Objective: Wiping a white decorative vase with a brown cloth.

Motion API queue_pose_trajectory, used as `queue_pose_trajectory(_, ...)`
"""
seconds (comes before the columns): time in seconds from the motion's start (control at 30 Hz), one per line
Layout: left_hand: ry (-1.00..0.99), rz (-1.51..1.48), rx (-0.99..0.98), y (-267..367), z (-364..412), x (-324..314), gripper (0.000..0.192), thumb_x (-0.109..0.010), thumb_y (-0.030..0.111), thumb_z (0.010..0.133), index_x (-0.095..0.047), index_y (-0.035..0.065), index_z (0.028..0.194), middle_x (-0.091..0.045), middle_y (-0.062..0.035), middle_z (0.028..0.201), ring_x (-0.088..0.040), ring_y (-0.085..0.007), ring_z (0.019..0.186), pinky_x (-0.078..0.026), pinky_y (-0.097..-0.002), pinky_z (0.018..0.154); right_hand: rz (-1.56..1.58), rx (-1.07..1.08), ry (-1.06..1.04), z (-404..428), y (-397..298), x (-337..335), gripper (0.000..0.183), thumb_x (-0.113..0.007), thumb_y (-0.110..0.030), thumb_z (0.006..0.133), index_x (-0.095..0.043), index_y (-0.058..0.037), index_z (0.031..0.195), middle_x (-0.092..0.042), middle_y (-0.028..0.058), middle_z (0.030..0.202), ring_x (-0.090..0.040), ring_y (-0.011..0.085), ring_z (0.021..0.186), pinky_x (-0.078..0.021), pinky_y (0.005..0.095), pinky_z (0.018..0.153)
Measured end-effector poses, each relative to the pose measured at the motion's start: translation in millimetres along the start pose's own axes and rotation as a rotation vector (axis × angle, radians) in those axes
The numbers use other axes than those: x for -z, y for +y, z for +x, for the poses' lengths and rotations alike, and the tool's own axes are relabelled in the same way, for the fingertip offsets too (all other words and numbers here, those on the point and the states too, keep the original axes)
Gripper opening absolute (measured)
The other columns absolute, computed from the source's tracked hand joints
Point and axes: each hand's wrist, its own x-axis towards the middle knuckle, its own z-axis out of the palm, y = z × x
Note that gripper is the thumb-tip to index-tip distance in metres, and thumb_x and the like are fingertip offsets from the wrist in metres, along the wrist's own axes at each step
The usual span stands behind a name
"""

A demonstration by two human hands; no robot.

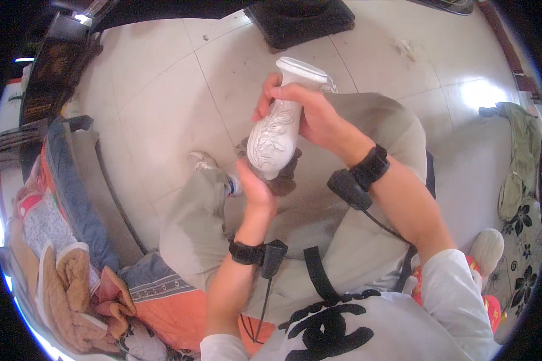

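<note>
A white vase with raised floral relief (273, 140) is held tilted over my lap, its flared rim pointing up and away from me. My right hand (314, 110) is wrapped around the neck just under the rim, thumb and fingers on either side. Under the rounded lower end, my left hand (255, 185) cups the vase with its palm; part of its fingers is hidden behind the vase. Below the vase, a dark brown thing (285, 178) lies partly hidden over my grey-beige trousers. Both wrists wear black straps with small black devices and cables.
Light floor tiles (153, 90) spread ahead, with a black base (302, 22) at the top. A brown fleece garment (72, 284) and orange-and-blue seat fabric (171, 311) lie at left. Green cloth (521, 158) and a pale slipper (488, 250) are at right.
</note>
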Motion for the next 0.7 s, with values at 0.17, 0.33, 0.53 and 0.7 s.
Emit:
queue_pose_trajectory(0.17,0.364,0.836,-0.611,-23,26,43,0.041,-0.027,0.027,0.095,-0.053,-0.0020,0.109,-0.058,-0.0118,0.109,-0.053,-0.0207,0.100,-0.039,-0.0341,0.090,0.143,-0.076,0.155,3,1,-6,0.016,-0.056,-0.023,0.082,-0.051,-0.0082,0.083,-0.056,0.0060,0.076,-0.060,0.0239,0.085,-0.0473,0.0372,0.078)
queue_pose_trajectory(0.33,0.321,0.851,-0.646,-19,25,33,0.038,-0.030,0.025,0.095,-0.052,-0.0045,0.104,-0.059,-0.0122,0.101,-0.052,-0.0188,0.091,-0.040,-0.0332,0.085,0.270,-0.084,0.288,3,4,7,0.015,-0.058,-0.022,0.080,-0.051,-0.0085,0.083,-0.054,0.0044,0.074,-0.058,0.0235,0.084,-0.0465,0.0370,0.077)
queue_pose_trajectory(0.53,0.048,0.694,-0.207,-18,26,49,0.041,-0.034,0.029,0.094,-0.053,-0.0009,0.114,-0.060,-0.0108,0.107,-0.055,-0.0201,0.098,-0.042,-0.0347,0.087,0.158,0.002,0.062,-1,-3,5,0.017,-0.050,-0.025,0.082,-0.043,-0.0113,0.075,-0.046,0.0010,0.066,-0.050,0.0187,0.068,-0.0431,0.0358,0.077)
queue_pose_trajectory(0.7,-0.126,0.046,0.248,-6,6,23,0.049,-0.032,0.036,0.093,-0.046,0.0053,0.129,-0.056,-0.0088,0.124,-0.053,-0.0246,0.114,-0.041,-0.0377,0.096,0.186,-0.031,-0.087,-6,-10,4,0.018,-0.046,-0.026,0.082,-0.039,-0.0127,0.072,-0.040,-0.0011,0.061,-0.048,0.0168,0.065,-0.0420,0.0340,0.076)
